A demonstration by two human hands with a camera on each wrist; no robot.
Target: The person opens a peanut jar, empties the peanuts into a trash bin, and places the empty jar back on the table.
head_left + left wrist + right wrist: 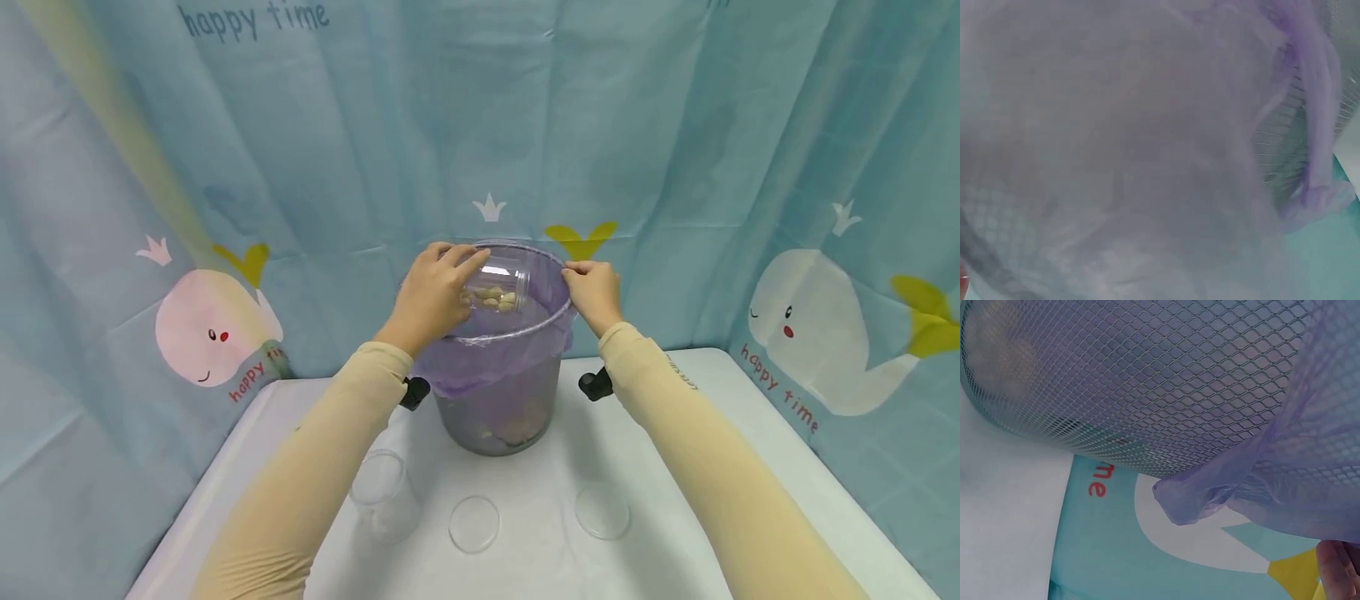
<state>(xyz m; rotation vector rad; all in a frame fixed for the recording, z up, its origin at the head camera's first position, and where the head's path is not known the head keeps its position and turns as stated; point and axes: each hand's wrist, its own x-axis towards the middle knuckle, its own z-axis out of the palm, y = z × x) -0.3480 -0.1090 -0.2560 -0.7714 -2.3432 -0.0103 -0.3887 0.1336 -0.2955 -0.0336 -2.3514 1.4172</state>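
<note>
My left hand (pixel 429 296) grips a clear jar (pixel 510 268) that lies tipped on its side over the wire-mesh bin (pixel 498 417), its mouth end toward the right. Several pale nuts or shells (pixel 493 298) rest along the jar's lower wall. A thin purple bag (pixel 491 362) lines the bin and folds down over its rim. At the right side of that rim, my right hand (pixel 595 293) pinches the edge with thumb and fingers. The right wrist view has the mesh, a hanging fold of the bag (pixel 1194 494) and some fingers (pixel 1335 572); bag fills most of the left wrist view.
On the white table (pixel 536 567), a second clear jar (pixel 386 500) stands below my left sleeve. Two clear round lids lie in front of the bin, a left lid (pixel 474 525) and a right lid (pixel 602 511). A blue printed curtain (pixel 480 125) hangs behind.
</note>
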